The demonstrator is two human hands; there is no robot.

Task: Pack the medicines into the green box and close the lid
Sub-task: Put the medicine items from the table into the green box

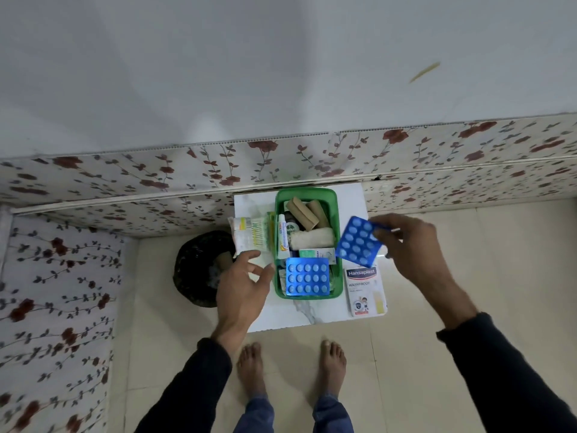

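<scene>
Your right hand (409, 245) pinches a blue blister strip (359, 242) by its far right edge between thumb and fingers, holding it tilted in the air just beside the right rim of the green box (338, 232), its lower left corner overlapping that rim. Your left hand (246, 282) hangs open with fingers spread and grips nothing; its fingertips lie near the box's left wall and just below a white-and-green medicine packet (249, 234) that lies on the table against that wall. The box stands lidless on a small white marbled table (312, 317), whose far edge meets the floral-papered wall (156, 182). Inside the box, a second blue blister strip (307, 278) rests flat across the near end, reaching almost wall to wall; beyond it lie a small teal carton (317, 253), a white gauze roll (312, 239), an upright white tube (283, 235) along the left wall, and two brown rolls (307, 212) at the far end. A Hansaplast carton (363, 290) lies on the table to the right of the box, apart from it and close to the table's right and near edges. A dark round bin (196, 267) sits on the floor just left of the table. Bare table shows only in a strip at the near edge, ahead of your bare feet (253, 367).
</scene>
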